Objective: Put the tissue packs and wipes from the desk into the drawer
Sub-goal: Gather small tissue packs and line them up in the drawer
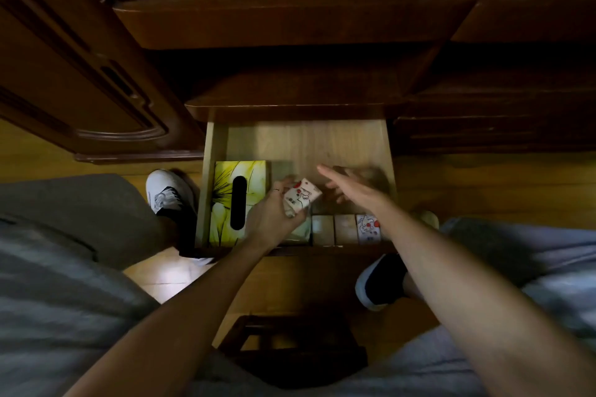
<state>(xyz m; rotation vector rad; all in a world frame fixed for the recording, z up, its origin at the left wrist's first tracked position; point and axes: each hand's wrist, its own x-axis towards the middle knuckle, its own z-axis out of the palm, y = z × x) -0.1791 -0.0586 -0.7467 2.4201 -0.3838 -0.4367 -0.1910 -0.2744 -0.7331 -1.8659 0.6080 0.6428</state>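
Note:
The light wooden drawer (309, 142) is pulled out below the dark desk. My left hand (272, 219) is shut on a small white tissue pack with red print (301, 198), held over the drawer's middle. My right hand (351, 193) is stretched flat over the drawer's right side, fingers apart, holding nothing. A yellow flowered tissue box (225, 200) lies along the drawer's left wall. Several small packs (345, 229) stand in a row against the drawer's front wall, one with red print (367, 229). A blurred dark item sits under my right fingers.
An open dark cabinet door (96, 80) stands to the left. Feet in a white shoe (167, 193) and a dark shoe (382, 280) rest on the wooden floor. A dark stool (290, 342) is below, between my arms.

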